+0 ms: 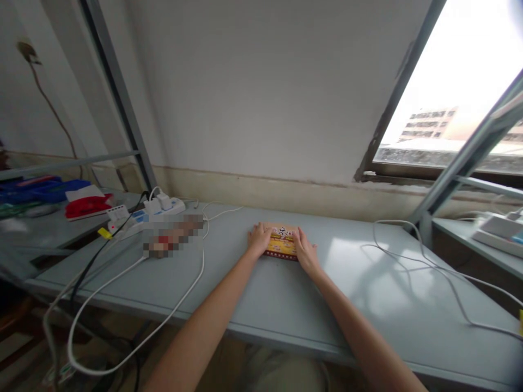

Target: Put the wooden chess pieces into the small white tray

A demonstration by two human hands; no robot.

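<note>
A flat yellow, white and dark-red box [283, 244] with printed characters lies on the grey-blue desk [261, 299], a short way in front of the wall. My left hand [259, 240] grips its left side, fingertips resting over the upper left corner. On the opposite side, my right hand [305, 250] clasps the right edge, with its thumb on the top face. The box sits between both hands; its side edges are partly hidden under my fingers.
White power strips [163, 206] with plugs and a pixelated item [174, 237] lie on the left. A white cable [180, 302] loops over the front edge there. More white cable [445, 275] trails across the right. Metal posts [453, 174] stand at the desk's ends.
</note>
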